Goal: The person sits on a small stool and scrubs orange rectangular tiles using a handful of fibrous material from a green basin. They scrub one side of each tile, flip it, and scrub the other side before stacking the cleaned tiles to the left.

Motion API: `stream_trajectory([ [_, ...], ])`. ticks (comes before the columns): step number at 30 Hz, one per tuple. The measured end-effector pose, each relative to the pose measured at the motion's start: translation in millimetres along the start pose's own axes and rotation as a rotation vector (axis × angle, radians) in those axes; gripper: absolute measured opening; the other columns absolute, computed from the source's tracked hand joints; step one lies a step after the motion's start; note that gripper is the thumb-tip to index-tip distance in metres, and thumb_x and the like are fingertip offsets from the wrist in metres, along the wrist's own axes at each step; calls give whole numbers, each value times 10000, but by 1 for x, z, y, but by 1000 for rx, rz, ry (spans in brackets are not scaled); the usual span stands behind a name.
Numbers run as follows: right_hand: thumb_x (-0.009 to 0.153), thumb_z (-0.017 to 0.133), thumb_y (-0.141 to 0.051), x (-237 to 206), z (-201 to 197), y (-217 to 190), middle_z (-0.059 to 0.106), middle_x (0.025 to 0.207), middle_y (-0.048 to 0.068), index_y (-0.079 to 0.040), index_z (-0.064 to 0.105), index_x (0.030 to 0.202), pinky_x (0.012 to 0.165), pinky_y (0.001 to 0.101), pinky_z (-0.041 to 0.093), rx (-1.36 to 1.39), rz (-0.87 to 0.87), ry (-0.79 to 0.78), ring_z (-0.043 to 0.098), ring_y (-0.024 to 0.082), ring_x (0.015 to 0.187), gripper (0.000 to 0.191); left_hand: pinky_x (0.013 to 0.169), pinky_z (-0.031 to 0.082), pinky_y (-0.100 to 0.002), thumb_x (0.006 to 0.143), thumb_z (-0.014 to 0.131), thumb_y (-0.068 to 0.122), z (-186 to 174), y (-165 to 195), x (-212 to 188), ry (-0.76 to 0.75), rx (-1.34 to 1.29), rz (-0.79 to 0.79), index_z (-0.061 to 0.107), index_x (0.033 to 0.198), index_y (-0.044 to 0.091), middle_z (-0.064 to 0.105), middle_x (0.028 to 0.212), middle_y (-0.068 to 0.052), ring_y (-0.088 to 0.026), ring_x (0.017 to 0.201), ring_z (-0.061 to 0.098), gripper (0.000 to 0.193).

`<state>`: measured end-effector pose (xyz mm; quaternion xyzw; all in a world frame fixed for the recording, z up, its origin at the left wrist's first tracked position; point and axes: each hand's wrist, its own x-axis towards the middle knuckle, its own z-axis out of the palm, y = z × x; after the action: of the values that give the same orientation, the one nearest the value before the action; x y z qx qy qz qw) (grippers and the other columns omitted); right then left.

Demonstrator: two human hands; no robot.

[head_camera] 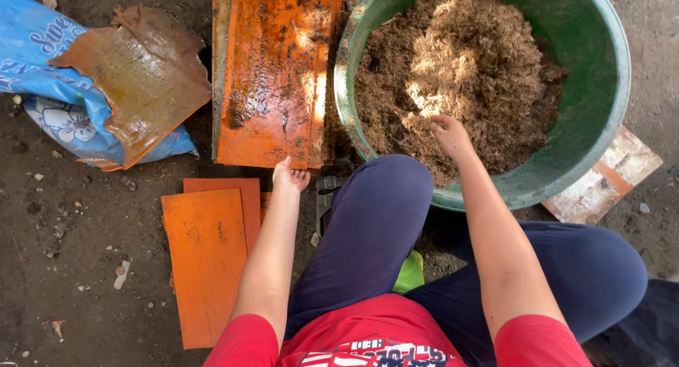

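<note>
1. Brown fibrous material (460,70), coarse and dry-looking, is heaped inside one round green basin (608,112) at upper right.
2. Right hand (450,135) rests on the heap near the basin's near rim, fingers loosely curled, gripping nothing visible.
3. Left hand (290,176) touches the lower edge of a wet, stained orange sheet (276,70); whether it grips cannot be told.
4. Two flat orange panels (209,261) lie stacked beside the left forearm.
5. One blue printed sack (49,84) carries a bent rusty sheet (145,77).
6. One pale board (605,179) lies partly under the basin.
</note>
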<state>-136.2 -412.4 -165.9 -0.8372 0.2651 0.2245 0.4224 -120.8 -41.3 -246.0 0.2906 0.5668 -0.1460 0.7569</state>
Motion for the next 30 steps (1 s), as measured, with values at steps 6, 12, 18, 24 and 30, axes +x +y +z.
stream_trajectory([
  [6,1060,523,-302,0,0,-3,680,1351,120,-144,565,1452,770,373,470,31,-12,3,477,169,810,424,574,387,-289,958,664,319,-10,-6,-10,-119,48,176,529,1046,117,525,829,-1,-128,660,467,258],
  [12,1034,530,-305,-3,-4,-4,671,1298,114,-142,558,1432,516,250,453,127,34,2,370,51,448,430,673,553,-313,958,677,-12,-14,-3,-33,-340,-189,660,450,1017,98,618,908,-93,-185,749,626,259],
  [18,1038,561,-300,-1,-5,8,684,1290,125,-149,599,1414,830,390,475,131,-4,54,542,194,882,406,618,553,-296,874,688,-83,-6,27,-43,-412,-180,761,492,1110,113,674,961,-105,-175,740,674,364],
  [24,1027,584,-292,1,-9,13,692,1255,124,-150,636,1377,1002,448,467,120,-65,111,618,217,1095,380,658,594,-302,865,671,-80,-4,68,-55,-494,-45,638,592,1211,45,688,999,-121,-207,774,708,377],
  [30,1034,551,-278,3,-11,18,740,1133,150,-189,596,1421,897,447,534,134,134,56,662,250,808,400,725,607,-291,898,708,-104,21,154,-106,-407,35,655,587,1222,-61,666,999,-135,-237,823,694,349],
])
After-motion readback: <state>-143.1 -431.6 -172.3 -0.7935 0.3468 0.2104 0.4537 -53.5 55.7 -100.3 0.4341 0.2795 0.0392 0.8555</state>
